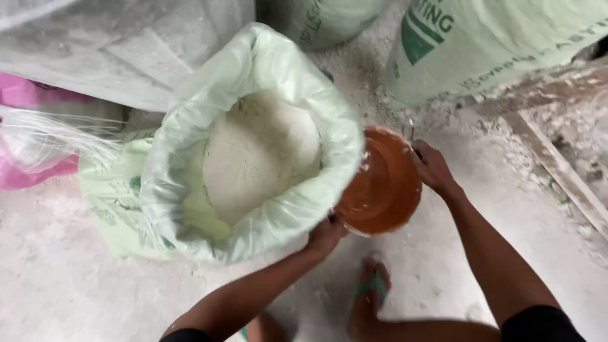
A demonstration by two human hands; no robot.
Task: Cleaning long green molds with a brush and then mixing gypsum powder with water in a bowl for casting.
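I'm looking straight down and both my hands are on the orange bowl (380, 183). My left hand (325, 234) is clamped on its near rim, right where the bowl meets the open sack (253, 145), fingers curled over the edge. My right hand (432, 166) grips the far rim on the opposite side, knuckles up, so the bowl sits squarely between my two hands. The bowl itself is round, translucent orange, and it is tucked just beside the sack's mouth, its left edge touching the rolled plastic lip. The inside of the bowl looks glossy; I can't tell whether anything is in it.

The sack is pale green with a clear liner folded back, and it is heaped with off-white powder (259, 155) that fills it nearly to the rim. The powder lies to the left of my hands, close to the bowl's edge.

Below the bowl, my foot (370, 294) in a green-strapped sandal stands on the dusty floor (76, 278), which is whitened with spilled powder. Another green printed sack (481, 44) stands beyond my right hand, well apart from it. To the far left there is a pink bag (25, 136) under clear plastic sheeting.
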